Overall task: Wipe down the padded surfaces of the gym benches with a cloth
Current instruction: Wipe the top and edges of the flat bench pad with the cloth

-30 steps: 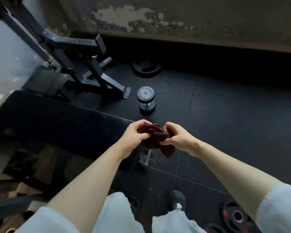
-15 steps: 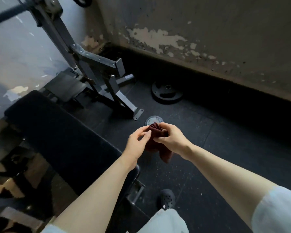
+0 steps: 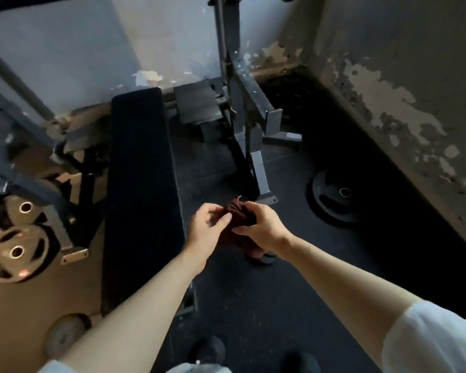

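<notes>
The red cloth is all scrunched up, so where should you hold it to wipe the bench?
Hold the cloth around its bunched middle, coming from above with the right hand. A loose end hangs below, free to drag along the bench pad on the left.

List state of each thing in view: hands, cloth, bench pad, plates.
cloth: bunched, held in the air between both hands
left hand: fingers curled, pinching the cloth
right hand: gripping the cloth
bench pad: flat, nothing on it, not touched
weight plate: flat on the floor by the wall
</notes>
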A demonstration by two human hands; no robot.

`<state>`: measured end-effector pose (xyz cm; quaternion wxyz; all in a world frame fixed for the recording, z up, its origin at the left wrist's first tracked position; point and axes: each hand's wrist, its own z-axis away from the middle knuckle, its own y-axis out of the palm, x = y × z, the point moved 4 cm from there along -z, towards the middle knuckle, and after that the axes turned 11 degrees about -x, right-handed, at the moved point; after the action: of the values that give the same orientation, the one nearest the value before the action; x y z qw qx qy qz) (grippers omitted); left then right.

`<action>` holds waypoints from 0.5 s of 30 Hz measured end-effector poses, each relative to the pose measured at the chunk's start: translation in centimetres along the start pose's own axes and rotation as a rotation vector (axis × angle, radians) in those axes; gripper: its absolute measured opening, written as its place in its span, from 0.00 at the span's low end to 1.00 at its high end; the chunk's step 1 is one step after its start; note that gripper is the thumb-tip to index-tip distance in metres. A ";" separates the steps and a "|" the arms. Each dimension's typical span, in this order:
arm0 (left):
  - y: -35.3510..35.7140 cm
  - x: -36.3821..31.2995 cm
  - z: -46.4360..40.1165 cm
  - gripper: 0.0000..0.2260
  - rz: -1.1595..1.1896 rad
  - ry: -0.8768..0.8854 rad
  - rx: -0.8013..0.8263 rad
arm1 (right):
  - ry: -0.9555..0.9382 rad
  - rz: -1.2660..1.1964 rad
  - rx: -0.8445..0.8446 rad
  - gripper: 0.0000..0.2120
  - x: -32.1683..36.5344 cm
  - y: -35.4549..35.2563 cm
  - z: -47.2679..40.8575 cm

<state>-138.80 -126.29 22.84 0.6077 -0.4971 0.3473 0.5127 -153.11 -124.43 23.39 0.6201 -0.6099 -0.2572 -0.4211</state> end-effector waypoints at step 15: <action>-5.9 1.7 -15.6 0.11 0.005 -0.086 -0.358 | -0.173 0.099 0.256 0.15 4.2 11.0 -21.8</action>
<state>-131.29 -140.69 18.61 0.5225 -0.5742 0.2252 0.5887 -146.00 -147.61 18.25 0.6883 -0.5718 -0.3307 -0.2999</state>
